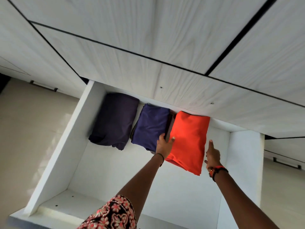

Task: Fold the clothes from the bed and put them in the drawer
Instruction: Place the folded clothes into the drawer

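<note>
My left hand point(165, 144) is at the middle of the frame and holds the left edge of the orange cloth point(188, 139): the thumb lies on top and the fingers point(162, 136) dip into the gap beside it. A black band point(160, 157) circles that wrist. My right hand point(212, 156) is spread flat, fingers straight and pointing up the frame, just beside the right edge of the orange cloth; I cannot tell if it touches. Red and black bands point(217, 169) sit on that wrist.

The orange cloth lies folded in the open white drawer point(66, 146), right of centre, its far end under the wardrobe front point(165, 47). Just left of it lies a folded blue cloth point(150, 126), with my left fingers between the two. Further left, near the drawer's left wall, lies a folded purple cloth point(113, 119), just beside the blue one. All three form a row along the back of the drawer.

At the bottom of the frame I see a red patterned garment point(112, 214). Dark handles show at the left point(43, 86) and right point(286, 162) edges, and a beige floor point(24, 129) at the left.
</note>
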`<act>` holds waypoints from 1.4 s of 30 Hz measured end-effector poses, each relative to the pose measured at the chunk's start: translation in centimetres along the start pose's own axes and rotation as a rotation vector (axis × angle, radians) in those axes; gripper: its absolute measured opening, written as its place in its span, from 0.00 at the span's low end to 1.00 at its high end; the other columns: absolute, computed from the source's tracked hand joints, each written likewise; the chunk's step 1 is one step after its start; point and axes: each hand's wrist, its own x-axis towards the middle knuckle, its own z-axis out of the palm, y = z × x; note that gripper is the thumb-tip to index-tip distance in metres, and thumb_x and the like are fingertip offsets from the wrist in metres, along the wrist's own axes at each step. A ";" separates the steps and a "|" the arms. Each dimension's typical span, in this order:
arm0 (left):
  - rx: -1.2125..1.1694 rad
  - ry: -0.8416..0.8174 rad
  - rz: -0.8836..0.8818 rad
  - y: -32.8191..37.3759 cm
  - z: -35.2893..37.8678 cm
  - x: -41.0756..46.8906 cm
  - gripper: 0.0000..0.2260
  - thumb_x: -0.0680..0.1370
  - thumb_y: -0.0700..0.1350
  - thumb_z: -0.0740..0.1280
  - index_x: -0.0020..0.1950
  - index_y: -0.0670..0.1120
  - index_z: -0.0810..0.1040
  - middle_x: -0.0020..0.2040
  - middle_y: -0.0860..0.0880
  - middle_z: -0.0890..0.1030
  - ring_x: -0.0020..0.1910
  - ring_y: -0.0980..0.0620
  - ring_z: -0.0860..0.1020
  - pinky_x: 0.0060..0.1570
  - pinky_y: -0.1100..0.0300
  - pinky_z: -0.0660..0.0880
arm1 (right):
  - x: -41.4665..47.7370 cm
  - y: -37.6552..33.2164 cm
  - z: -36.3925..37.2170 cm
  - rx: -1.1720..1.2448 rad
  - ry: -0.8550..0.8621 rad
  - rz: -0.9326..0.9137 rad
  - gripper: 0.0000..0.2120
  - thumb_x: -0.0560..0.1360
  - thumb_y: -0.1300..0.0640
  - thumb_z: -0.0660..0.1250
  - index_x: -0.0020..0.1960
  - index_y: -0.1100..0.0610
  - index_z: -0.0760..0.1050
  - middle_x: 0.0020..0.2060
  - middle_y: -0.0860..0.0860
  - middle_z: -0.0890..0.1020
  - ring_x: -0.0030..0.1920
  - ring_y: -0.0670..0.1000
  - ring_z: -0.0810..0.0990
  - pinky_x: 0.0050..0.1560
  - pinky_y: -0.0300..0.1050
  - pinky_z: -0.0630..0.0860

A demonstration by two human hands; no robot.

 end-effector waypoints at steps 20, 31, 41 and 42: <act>-0.667 0.401 0.031 -7.0 -20.0 -25.2 0.22 0.79 0.54 0.63 0.69 0.47 0.65 0.66 0.43 0.72 0.63 0.45 0.72 0.62 0.51 0.68 | -29.9 -0.3 6.8 -0.173 -0.480 -0.273 0.19 0.77 0.51 0.63 0.31 0.56 0.64 0.29 0.50 0.69 0.31 0.51 0.65 0.38 0.46 0.63; -0.999 0.698 0.068 -17.7 -33.3 -40.2 0.18 0.80 0.51 0.61 0.68 0.45 0.67 0.62 0.46 0.73 0.54 0.49 0.74 0.45 0.56 0.69 | -52.0 2.8 12.6 -0.408 -0.845 -0.486 0.14 0.76 0.53 0.67 0.35 0.56 0.67 0.34 0.52 0.70 0.37 0.51 0.68 0.46 0.47 0.69; -1.177 0.913 0.032 -34.5 -42.9 -54.5 0.17 0.80 0.52 0.61 0.67 0.47 0.67 0.61 0.49 0.72 0.54 0.49 0.74 0.50 0.55 0.68 | -72.8 16.1 17.6 -0.551 -1.115 -0.597 0.18 0.71 0.53 0.74 0.54 0.60 0.72 0.52 0.57 0.78 0.50 0.53 0.75 0.56 0.49 0.72; -1.193 0.931 0.029 -36.6 -43.7 -55.7 0.17 0.80 0.52 0.61 0.67 0.47 0.68 0.62 0.48 0.73 0.54 0.49 0.75 0.48 0.56 0.69 | -74.6 17.7 18.0 -0.570 -1.133 -0.607 0.18 0.71 0.52 0.74 0.54 0.60 0.73 0.51 0.57 0.78 0.50 0.52 0.75 0.55 0.48 0.72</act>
